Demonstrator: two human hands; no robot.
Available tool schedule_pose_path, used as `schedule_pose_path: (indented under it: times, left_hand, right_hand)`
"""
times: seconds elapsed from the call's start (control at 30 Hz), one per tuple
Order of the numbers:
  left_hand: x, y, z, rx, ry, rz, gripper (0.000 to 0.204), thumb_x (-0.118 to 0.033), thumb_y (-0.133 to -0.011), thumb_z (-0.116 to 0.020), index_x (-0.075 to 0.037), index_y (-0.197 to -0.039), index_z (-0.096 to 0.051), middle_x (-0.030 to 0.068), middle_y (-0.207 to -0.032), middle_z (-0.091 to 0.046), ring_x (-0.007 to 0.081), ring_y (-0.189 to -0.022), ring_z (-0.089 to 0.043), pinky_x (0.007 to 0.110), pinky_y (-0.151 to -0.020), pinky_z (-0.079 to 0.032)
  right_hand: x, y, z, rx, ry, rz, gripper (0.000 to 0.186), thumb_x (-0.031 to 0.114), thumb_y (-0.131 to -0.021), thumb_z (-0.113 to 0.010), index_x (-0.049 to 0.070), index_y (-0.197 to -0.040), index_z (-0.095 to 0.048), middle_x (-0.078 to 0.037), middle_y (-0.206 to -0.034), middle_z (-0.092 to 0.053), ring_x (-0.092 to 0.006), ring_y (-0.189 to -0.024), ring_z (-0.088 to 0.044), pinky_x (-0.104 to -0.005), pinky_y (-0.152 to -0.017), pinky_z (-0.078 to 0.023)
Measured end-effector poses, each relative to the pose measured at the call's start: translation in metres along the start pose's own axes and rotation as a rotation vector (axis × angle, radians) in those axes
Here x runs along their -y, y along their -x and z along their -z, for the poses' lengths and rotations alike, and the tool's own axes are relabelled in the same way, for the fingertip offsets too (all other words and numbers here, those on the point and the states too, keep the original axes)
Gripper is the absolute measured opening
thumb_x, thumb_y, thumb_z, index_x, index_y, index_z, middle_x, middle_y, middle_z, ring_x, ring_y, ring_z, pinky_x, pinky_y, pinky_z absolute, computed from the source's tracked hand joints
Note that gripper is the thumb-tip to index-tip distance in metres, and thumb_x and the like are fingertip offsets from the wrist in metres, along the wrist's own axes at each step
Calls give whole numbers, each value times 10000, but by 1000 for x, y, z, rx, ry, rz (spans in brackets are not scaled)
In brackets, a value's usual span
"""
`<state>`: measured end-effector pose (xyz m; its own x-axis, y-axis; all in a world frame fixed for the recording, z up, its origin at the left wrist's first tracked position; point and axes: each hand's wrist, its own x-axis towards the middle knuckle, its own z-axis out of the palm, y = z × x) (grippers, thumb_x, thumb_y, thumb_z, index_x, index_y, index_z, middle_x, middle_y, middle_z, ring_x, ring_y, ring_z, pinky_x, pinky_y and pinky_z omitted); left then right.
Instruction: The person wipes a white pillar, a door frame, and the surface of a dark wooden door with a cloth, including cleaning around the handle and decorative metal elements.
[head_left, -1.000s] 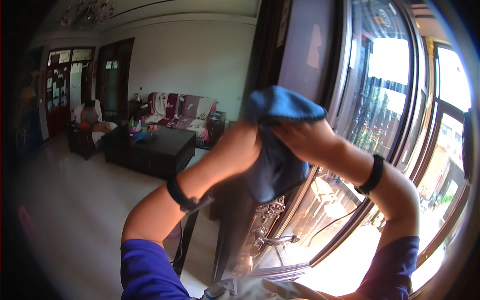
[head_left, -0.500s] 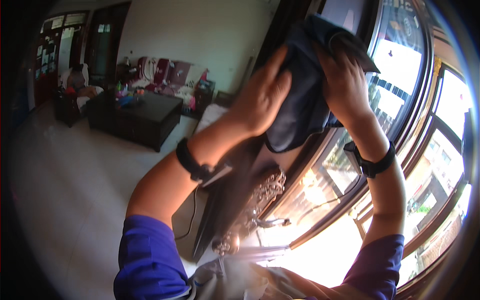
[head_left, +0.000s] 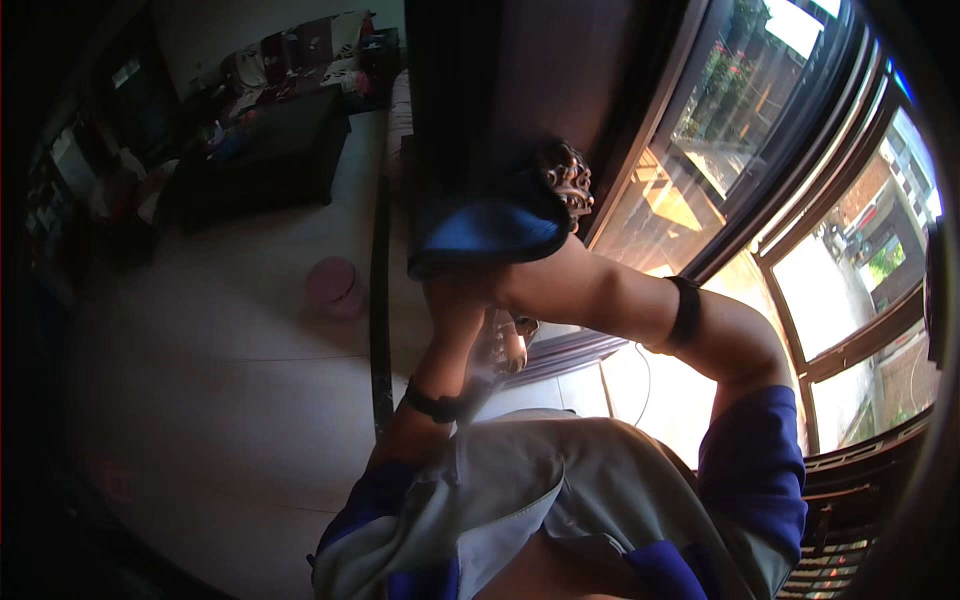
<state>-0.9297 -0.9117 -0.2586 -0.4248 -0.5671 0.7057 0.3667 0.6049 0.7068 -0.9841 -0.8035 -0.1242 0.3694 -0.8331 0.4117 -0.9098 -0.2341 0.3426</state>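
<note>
From my remote seat, my left hand (head_left: 455, 300) comes up from below and my right hand (head_left: 515, 285) crosses in from the right; both grasp 1 blue cloth (head_left: 490, 232). It lies just above the 2 hands, long axis running left-right, against the dark panel (head_left: 480, 90) beside the window (head_left: 760, 150).

The person wears a grey top (head_left: 520, 490) with short blue sleeves (head_left: 755, 470) at lower centre and lower right of the frame. A black band (head_left: 686, 312) circles the right wrist, and another black band (head_left: 436, 404) the left wrist.
</note>
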Motion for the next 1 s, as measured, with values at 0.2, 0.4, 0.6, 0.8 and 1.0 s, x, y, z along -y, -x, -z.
schedule_pose_path:
  times: [0.2,0.4,0.6,0.8,1.0]
  left_hand:
    - [-54,4,44,-34,-23,46,296,-146,-846,-616,-25,-1101,-526,142,-1191,-540,234,-1060,-526,331,-918,-417]
    - [-89,10,22,186,-331,-572,336,-87,-787,-580,-2,-1110,-553,183,-1133,-553,348,-1010,-546,417,-882,-436]
    - [-93,28,-37,423,-378,-697,316,-49,-776,-574,-13,-1087,-539,179,-1111,-554,346,-1044,-540,452,-942,-422]
    - [-102,36,-87,560,-239,-783,146,-24,-803,-521,-24,-946,-549,139,-1050,-593,319,-988,-570,413,-906,-422]
    - [-91,63,-40,618,-122,-846,158,-45,-793,-515,-22,-945,-552,143,-961,-563,319,-879,-561,421,-801,-441]
  right_hand:
    - [52,34,13,-184,-13,-114,329,145,-737,-547,112,-1053,-634,-90,-1033,-590,-251,-969,-564,-368,-824,-458]
    - [70,92,-4,-299,-140,-653,372,126,-703,-617,101,-1074,-597,-119,-1014,-513,-302,-898,-560,-369,-707,-481]
    - [55,146,-29,-392,-145,-852,455,78,-681,-632,125,-1120,-524,-128,-1055,-478,-339,-958,-518,-391,-740,-474]
    - [63,179,-52,-403,-207,-1213,275,165,-728,-624,85,-975,-534,-106,-968,-522,-335,-882,-527,-383,-730,-467]
    - [108,165,-80,-345,-316,-940,183,175,-737,-598,71,-875,-541,-102,-838,-540,-308,-833,-539,-396,-707,-466]
